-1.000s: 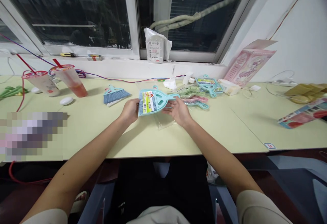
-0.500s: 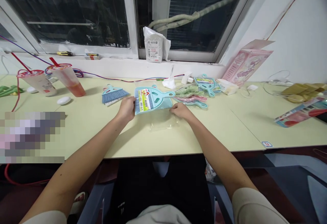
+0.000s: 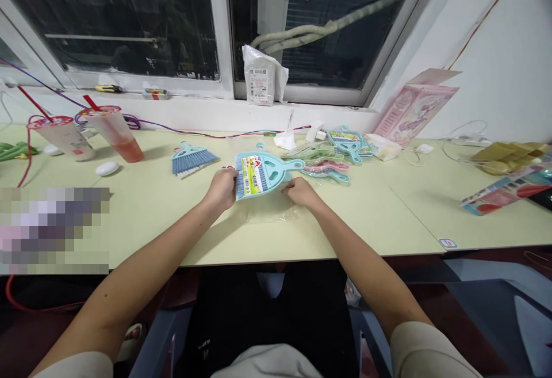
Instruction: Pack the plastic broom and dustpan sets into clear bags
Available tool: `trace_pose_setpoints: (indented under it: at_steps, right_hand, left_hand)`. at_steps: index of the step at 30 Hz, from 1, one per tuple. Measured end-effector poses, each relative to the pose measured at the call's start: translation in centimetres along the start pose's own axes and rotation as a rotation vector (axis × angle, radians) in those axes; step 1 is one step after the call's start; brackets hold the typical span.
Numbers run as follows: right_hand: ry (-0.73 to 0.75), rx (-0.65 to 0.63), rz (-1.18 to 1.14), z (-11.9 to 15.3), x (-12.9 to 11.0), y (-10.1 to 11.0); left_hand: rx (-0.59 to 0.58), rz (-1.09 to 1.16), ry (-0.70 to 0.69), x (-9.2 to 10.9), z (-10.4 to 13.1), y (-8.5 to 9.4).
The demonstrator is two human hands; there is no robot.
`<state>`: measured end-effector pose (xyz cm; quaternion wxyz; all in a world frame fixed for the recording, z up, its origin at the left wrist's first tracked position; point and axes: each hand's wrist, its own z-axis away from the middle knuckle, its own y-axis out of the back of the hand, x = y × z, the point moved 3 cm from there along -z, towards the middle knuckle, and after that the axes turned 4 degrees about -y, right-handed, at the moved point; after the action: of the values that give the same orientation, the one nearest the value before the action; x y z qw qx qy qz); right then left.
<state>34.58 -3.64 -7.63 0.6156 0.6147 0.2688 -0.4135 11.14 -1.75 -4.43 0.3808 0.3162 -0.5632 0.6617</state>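
My left hand is closed on the bristle end of a light blue dustpan and brush set that carries a yellow-green label. The set's handle points right. My right hand is pinched on the edge of a clear plastic bag, below the handle. The bag hangs under the set, and how far it covers the set is hard to tell. A blue brush lies on the table to the left. Right of the set are wrapped green and pink sets and another light blue set.
Two cups with red straws and a white oval object stand on the table at left. A pink box, a white box and golden-brown objects are at right. Cables run along the wall.
The light blue set and my left hand have moved slightly right and down, nearer my right hand. The clear bag's lower part has shifted a little left.
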Motion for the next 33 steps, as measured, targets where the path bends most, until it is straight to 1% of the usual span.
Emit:
trace_pose_setpoints:
  at_steps: [4,7,9,13,16,19,22,29,33]
  right_hand:
    - [-0.029,0.003,-0.293,0.1,-0.3,1.4]
    - [-0.041,-0.018,-0.517,0.0,-0.4,3.5]
    - [-0.066,-0.002,-0.666,-0.3,-0.2,5.2]
    - [-0.053,0.061,-0.761,-0.6,0.1,8.2]
    - [-0.011,0.091,-0.788,-0.5,0.2,9.7]
    - [0.007,0.087,-0.798,-0.4,0.3,10.5]
    - [0.015,0.064,-0.803,-0.4,0.6,10.9]
    - [0.027,0.057,-0.807,-0.6,0.7,11.1]
    - [0.034,0.087,-0.83,-0.9,1.0,11.2]
  left_hand:
    - [-0.009,-0.051,-0.033,-0.1,0.0,0.1]
    - [-0.005,-0.082,-0.068,0.3,-0.2,0.4]
    - [-0.009,-0.106,-0.083,0.7,-0.4,0.5]
    - [0.0,-0.142,-0.116,1.3,-0.8,1.0]
    - [0.005,-0.165,-0.158,1.7,-1.3,1.3]
    - [0.03,-0.19,-0.175,2.1,-1.7,1.6]
    - [0.026,-0.203,-0.173,2.4,-1.8,1.7]
    - [0.036,-0.26,-0.198,2.7,-1.7,1.8]
    - [0.035,-0.27,-0.218,2.8,-1.7,1.9]
